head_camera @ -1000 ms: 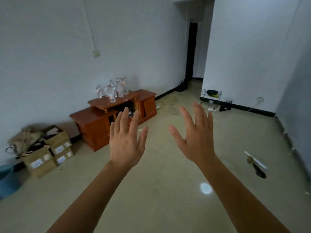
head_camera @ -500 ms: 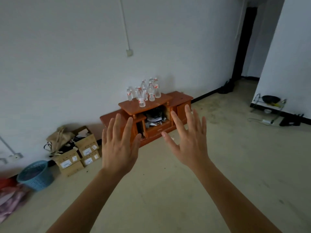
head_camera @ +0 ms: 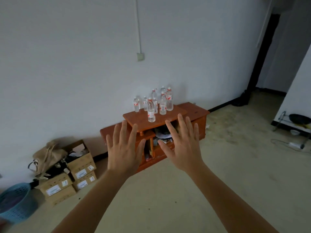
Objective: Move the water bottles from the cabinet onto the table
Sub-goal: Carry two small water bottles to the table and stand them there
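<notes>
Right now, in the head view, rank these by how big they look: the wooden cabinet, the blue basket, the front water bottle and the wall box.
1. wooden cabinet, partly hidden by the hands
2. blue basket, nearer the camera and cut off by the frame edge, so this rank is unsure
3. front water bottle
4. wall box

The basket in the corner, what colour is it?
The basket is blue, with a slotted weave; the head view shows it at the lower left.
</notes>
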